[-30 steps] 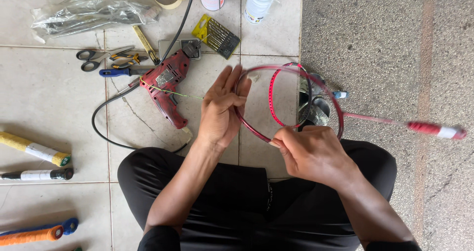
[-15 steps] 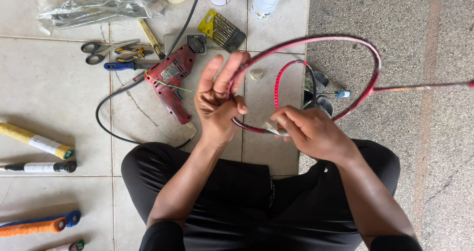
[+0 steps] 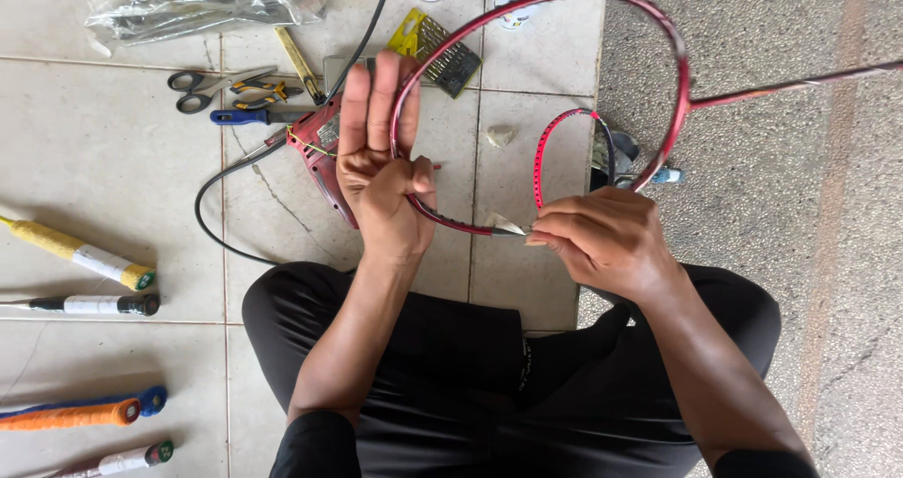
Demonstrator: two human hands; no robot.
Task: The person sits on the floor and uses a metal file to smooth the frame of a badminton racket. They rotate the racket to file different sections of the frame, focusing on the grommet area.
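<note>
The left hand (image 3: 381, 172) hooks its thumb over the near rim of the red racket frame (image 3: 658, 55), the four fingers straight and spread upward, while the right hand (image 3: 602, 243) is pressed together in a pinch on the same rim and on a small pale strip (image 3: 505, 224) just beside it. From both grips the hoop opens away from the person and its shaft (image 3: 800, 83) runs off to the right – the right hand is nearer to it. A clear plastic bag (image 3: 188, 7) lies far beyond the left hand; what it holds I cannot tell

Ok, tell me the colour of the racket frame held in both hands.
Red, darker in places; the racket frame shows best in the head view.
</note>
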